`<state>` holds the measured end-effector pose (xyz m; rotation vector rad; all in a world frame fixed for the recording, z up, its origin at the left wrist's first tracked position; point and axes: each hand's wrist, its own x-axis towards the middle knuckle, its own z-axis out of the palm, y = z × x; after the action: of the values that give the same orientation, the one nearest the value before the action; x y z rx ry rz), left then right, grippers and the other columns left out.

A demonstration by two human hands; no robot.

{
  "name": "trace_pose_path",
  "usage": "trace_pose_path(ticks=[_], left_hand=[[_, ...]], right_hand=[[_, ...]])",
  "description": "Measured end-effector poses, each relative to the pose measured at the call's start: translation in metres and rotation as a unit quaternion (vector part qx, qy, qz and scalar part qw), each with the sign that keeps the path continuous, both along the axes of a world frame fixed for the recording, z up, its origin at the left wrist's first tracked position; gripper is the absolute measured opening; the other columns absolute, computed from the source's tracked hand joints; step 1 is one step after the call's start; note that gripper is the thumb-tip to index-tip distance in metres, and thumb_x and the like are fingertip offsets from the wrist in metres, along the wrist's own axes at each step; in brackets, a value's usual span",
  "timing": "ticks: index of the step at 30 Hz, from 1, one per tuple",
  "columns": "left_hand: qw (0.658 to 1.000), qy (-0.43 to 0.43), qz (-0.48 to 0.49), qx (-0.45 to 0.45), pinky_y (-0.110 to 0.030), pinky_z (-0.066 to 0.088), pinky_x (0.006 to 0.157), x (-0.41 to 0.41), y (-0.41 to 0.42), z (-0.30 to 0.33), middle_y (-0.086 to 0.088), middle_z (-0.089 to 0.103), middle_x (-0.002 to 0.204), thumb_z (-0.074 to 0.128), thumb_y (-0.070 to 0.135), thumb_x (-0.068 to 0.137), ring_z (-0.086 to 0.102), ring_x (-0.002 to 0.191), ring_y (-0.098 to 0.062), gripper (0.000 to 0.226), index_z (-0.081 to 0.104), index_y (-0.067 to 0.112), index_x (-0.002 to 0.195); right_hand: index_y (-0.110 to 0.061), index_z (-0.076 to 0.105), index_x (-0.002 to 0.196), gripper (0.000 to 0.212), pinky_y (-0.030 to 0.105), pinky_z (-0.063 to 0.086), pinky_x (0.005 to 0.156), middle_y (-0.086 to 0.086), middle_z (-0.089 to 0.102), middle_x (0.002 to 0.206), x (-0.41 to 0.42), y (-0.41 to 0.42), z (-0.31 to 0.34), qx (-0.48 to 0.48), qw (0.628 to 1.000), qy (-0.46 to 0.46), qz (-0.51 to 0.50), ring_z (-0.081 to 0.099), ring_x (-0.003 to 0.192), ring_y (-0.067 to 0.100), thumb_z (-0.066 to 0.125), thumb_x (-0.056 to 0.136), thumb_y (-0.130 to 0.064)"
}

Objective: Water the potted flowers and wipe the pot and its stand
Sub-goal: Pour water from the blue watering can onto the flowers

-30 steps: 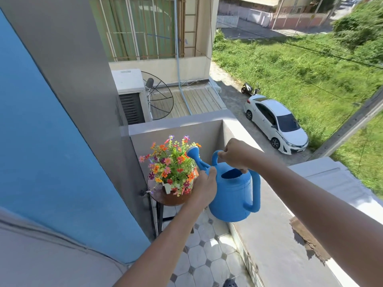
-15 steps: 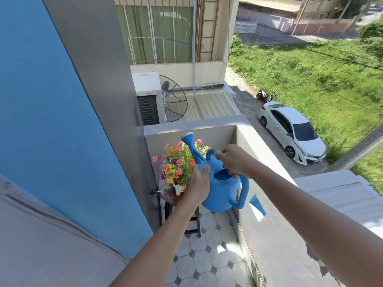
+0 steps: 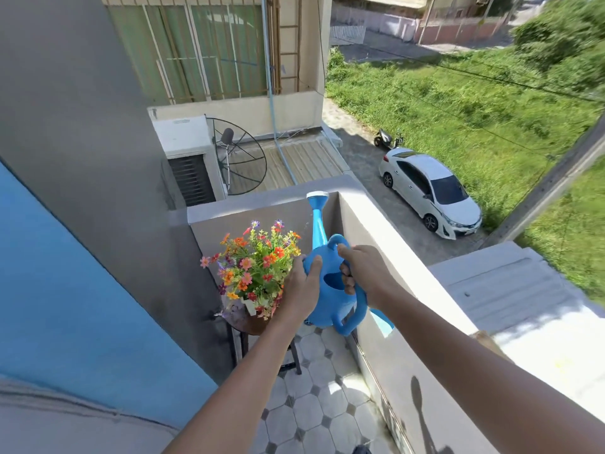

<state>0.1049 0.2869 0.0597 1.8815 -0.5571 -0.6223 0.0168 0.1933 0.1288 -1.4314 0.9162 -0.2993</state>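
- Right hand (image 3: pixel 368 273) grips the blue watering can (image 3: pixel 330 290) by its top handle, spout upright.
- Left hand (image 3: pixel 302 290) cups the can's side, beside the potted flowers (image 3: pixel 253 260) on their stand (image 3: pixel 294 355).

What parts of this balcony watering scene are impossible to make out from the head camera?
- Pot: mostly hidden by the flowers and the left hand.
- Stand: only dark legs show; the left forearm covers the rest.
- Water level in the watering can: its opening is dark.
- Top handle of the can: covered by the right hand.
- Dark object on the floor at the bottom edge: cut off.
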Motion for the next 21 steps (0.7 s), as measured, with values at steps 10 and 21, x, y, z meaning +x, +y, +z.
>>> trace_pose_path(ticks=[10, 21], left_hand=[[0.995, 0.035, -0.093, 0.002, -0.026, 0.038, 0.072, -0.068, -0.126, -0.024, -0.001, 0.066, 0.098, 0.045, 0.044, 0.097, 0.060, 0.092, -0.023, 0.034, 0.061, 0.018, 0.113], [0.967, 0.057, -0.245, 0.045, -0.036, 0.049, 0.096, -0.119, -0.259, -0.078, 0.000, 0.067, 0.121, 0.045, 0.045, 0.093, 0.063, 0.108, -0.016, 0.042, 0.057, 0.023, 0.127]], right_hand=[[-0.007, 0.057, 0.086, 0.023, 0.021, 0.032, 0.038, 0.005, 0.040, 0.051, -0.070, -0.099, -0.021, 0.056, 0.980, -0.028, -0.189, 0.035, 0.033, 0.014, 0.047, 0.099, -0.024], [-0.007, 0.052, 0.108, 0.025, 0.037, 0.055, 0.067, 0.013, 0.066, 0.077, -0.148, -0.219, -0.071, 0.075, 0.966, 0.062, -0.238, 0.065, 0.064, 0.028, 0.047, 0.102, -0.030]])
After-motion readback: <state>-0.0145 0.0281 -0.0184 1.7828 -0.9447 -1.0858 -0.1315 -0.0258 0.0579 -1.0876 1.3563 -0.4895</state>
